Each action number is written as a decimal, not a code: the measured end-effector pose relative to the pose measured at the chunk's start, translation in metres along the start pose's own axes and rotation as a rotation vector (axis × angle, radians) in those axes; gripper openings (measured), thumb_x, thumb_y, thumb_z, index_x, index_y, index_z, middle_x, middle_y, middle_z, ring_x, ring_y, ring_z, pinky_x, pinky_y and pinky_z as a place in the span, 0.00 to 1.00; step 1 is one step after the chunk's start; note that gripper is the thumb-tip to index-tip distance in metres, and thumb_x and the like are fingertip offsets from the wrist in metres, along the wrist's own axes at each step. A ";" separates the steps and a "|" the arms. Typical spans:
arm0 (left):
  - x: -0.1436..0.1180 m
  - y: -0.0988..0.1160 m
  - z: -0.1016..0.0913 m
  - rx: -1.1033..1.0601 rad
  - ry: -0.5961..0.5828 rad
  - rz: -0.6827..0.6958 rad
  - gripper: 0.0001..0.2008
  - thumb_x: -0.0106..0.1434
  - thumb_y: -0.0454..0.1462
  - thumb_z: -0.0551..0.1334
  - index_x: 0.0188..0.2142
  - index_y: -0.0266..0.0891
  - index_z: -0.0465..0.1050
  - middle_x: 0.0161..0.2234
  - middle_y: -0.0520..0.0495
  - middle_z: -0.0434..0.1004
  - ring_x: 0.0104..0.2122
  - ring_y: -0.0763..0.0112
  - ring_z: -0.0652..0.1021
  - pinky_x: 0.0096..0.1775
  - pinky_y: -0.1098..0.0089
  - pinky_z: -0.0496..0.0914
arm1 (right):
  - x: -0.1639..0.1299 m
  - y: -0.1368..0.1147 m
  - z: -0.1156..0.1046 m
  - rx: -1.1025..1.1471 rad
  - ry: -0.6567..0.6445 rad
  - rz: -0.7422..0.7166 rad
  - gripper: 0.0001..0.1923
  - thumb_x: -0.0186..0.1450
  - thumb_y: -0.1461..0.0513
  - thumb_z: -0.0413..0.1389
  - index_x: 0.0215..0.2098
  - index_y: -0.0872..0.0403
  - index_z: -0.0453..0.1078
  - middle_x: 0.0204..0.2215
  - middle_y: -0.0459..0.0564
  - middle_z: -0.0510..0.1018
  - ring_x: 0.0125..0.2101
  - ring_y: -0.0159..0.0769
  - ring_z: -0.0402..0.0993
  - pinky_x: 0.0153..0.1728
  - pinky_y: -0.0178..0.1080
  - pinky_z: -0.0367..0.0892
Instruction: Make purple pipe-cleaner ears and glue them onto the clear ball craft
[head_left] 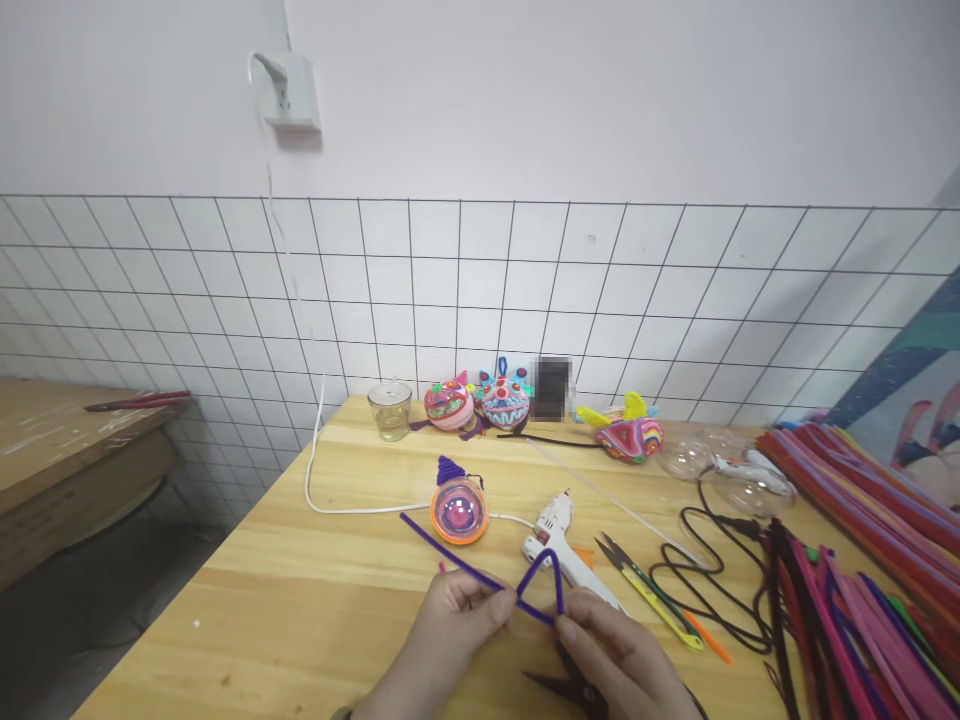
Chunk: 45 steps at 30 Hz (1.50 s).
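On the left, the left hand (450, 625) pinches the purple pipe cleaner (480, 575) between closed fingertips, low over the desk (300, 590), its long tail running up-left toward the orange dome ornament (459, 510). The right hand (615, 660) is likewise closed on it, just below the bent loop (a rounded triangle). To shape the loop neatly, I would hold the left pinch firm and turn only the right, clear of the glue gun (559, 535) and scissors (574, 690).
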<state>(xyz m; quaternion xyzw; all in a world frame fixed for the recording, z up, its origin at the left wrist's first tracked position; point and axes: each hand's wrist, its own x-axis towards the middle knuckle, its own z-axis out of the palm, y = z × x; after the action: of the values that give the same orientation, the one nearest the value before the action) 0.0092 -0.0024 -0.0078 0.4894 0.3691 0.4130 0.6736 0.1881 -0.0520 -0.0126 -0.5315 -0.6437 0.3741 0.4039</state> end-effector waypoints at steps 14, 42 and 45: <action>0.001 -0.002 -0.003 -0.009 0.035 -0.017 0.26 0.44 0.55 0.68 0.29 0.33 0.79 0.17 0.52 0.70 0.17 0.78 0.63 0.24 0.73 0.56 | 0.001 0.005 0.000 0.067 0.044 0.033 0.22 0.63 0.47 0.52 0.23 0.54 0.70 0.22 0.45 0.70 0.23 0.33 0.66 0.26 0.32 0.64; -0.001 0.003 0.001 0.072 0.011 -0.003 0.24 0.43 0.56 0.67 0.16 0.35 0.71 0.15 0.51 0.69 0.18 0.76 0.64 0.25 0.72 0.57 | 0.000 0.005 0.004 0.203 0.041 0.142 0.20 0.62 0.48 0.53 0.23 0.54 0.66 0.22 0.45 0.67 0.27 0.35 0.64 0.28 0.33 0.63; -0.001 0.003 0.001 0.065 0.004 -0.009 0.24 0.44 0.55 0.67 0.16 0.35 0.71 0.15 0.51 0.70 0.18 0.76 0.64 0.24 0.72 0.58 | 0.001 0.005 0.005 0.213 0.057 0.135 0.19 0.62 0.49 0.54 0.23 0.54 0.68 0.22 0.46 0.68 0.26 0.35 0.64 0.27 0.33 0.63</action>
<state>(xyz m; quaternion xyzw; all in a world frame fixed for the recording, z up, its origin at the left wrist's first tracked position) 0.0090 -0.0036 -0.0048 0.5084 0.3859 0.3989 0.6584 0.1855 -0.0505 -0.0191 -0.5380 -0.5514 0.4516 0.4500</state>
